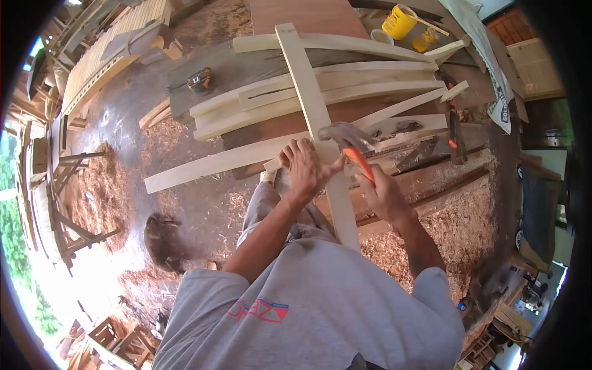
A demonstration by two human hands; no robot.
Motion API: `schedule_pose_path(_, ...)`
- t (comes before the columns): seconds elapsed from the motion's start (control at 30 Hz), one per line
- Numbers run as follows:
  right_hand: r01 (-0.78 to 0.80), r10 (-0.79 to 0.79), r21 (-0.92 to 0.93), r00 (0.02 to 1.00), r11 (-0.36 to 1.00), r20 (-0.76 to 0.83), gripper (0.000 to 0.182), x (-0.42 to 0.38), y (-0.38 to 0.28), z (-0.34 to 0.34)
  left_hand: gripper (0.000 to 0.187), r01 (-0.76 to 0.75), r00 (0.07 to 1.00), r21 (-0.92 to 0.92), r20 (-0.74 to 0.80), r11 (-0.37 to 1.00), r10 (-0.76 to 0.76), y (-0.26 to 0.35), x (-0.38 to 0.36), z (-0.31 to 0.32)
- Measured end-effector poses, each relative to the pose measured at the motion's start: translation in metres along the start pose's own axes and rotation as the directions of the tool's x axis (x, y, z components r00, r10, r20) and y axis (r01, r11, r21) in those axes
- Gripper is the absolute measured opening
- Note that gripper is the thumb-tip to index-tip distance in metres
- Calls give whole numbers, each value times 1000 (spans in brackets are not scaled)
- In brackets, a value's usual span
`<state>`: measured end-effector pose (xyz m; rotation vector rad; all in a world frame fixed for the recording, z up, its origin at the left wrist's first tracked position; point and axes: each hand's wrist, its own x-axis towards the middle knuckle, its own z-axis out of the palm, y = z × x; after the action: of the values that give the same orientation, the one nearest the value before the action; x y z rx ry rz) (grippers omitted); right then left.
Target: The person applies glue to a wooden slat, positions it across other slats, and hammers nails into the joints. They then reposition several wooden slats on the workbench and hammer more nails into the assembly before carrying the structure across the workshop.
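My right hand (383, 196) is closed round the orange handle of a hammer (360, 165). The hammer's head is smeared by motion just above where two pale wooden pieces cross. One of these, a long wooden board (304, 86), runs from the far side down towards my lap. The other, a wooden slat (203, 165), reaches out to the left beneath my left hand (304, 169). That hand grips the wood at the crossing, fingers curled over it and thumb stretched towards the hammer. Any nail there is hidden from me.
Several curved wooden pieces (364, 91) lie beyond the crossing. A tape measure (199, 80) sits left of them. At the upper right are a yellow tub (399, 22) and a second hammer (453, 120). Wood shavings (450, 240) cover the floor; slatted wood (117, 52) stands upper left.
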<state>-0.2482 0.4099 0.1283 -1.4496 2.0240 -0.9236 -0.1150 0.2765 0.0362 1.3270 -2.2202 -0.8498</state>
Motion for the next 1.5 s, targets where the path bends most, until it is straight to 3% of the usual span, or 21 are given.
schedule_pose_path(0.1, -63, 62, 39, 998, 997, 31, 18, 10, 12, -4, 83, 13, 1000, -24, 5, 1000, -13, 0, 6, 2)
schedule_pose_path(0.23, 297, -142, 476, 932, 828, -334, 14, -10, -33, -55, 81, -9, 1000, -46, -18, 999, 8, 0, 0, 0)
schedule_pose_path(0.33, 645, -352, 445, 737, 621, -577, 15, -7, -46, -57, 81, -1, 1000, -21, -18, 1000, 0, 1, -1, -1)
schedule_pose_path(0.4, 325, -248, 407, 941, 854, -229, 16, -30, 4, -38, 81, 29, 1000, 22, -4, 999, -29, 0, 2, 1)
schedule_pose_path(0.47, 260, -258, 2, 958, 966, -126, 19, 3, -7, -4, 82, 27, 1000, -24, -10, 999, -28, -2, 0, 4)
schedule_pose_path(0.6, -48, 49, -9, 997, 999, 52, 21, 13, 15, 3, 83, 29, 994, -63, 106, 998, -22, 0, 6, -4)
schedule_pose_path(0.67, 170, -156, 76, 974, 983, -165, 16, 6, -11, -25, 83, 59, 997, -46, 53, 997, -56, 2, 1, -3)
schedule_pose_path(0.77, 83, -26, 454, 991, 887, -129, 13, -10, -27, -56, 83, 54, 995, -65, 83, 996, -49, 1, 1, -2)
schedule_pose_path(0.83, 592, -366, 601, 805, 537, -466, 15, -3, -28, -40, 86, 82, 994, -46, 76, 996, -78, 1, -1, -3)
schedule_pose_path(0.87, 581, -494, 180, 788, 794, -368, 15, -1, -17, -28, 90, 85, 994, -24, 71, 996, -83, 1, 0, -4)
schedule_pose_path(0.9, 492, -567, -311, 791, 813, -232, 18, 2, -2, -15, 90, 83, 995, -27, 56, 996, -81, 1, 5, -5)
schedule_pose_path(0.93, -56, 108, -291, 980, 955, 165, 28, 0, 12, -7, 87, 59, 998, 0, 39, 998, -59, 2, 6, -5)
schedule_pose_path(1.03, -6, 11, 58, 997, 998, -79, 23, 7, 17, 15, 84, -10, 1000, -6, -15, 1000, 10, -3, 14, 1)
schedule_pose_path(1.07, 95, -106, -58, 971, 994, -215, 19, 8, 6, 9, 83, -20, 1000, -39, -9, 999, 20, -6, 2, 5)
schedule_pose_path(1.2, -199, 252, 455, 966, 868, -58, 21, -31, 10, -24, 80, 58, 998, -42, 29, 997, -57, 6, 1, -5)
schedule_pose_path(1.27, -431, 464, 383, 886, 817, 7, 23, -59, 16, -22, 80, 52, 998, -56, 29, 997, -50, 7, 2, -5)
schedule_pose_path(1.33, -413, 451, 380, 892, 827, -11, 24, -113, 44, 3, 80, 47, 999, -67, 27, 997, -45, 6, 1, -5)
schedule_pose_path(1.37, -563, 576, 313, 815, 765, 58, 22, -132, 39, 12, 83, 61, 997, -46, 50, 997, -59, 5, 0, -4)
schedule_pose_path(1.43, -665, 681, 581, 691, 468, 243, 18, -186, 70, 46, 86, 79, 994, -22, 74, 997, -77, 6, 1, -6)
schedule_pose_path(1.47, -784, 794, 542, 522, 302, 313, 24, -186, 52, 50, 86, 72, 996, -22, 61, 997, -71, 7, 1, -7)
schedule_pose_path(1.5, -873, 838, 345, 453, 346, 305, 31, -186, 34, 49, 85, 63, 997, -21, 52, 998, -62, 7, 0, -7)
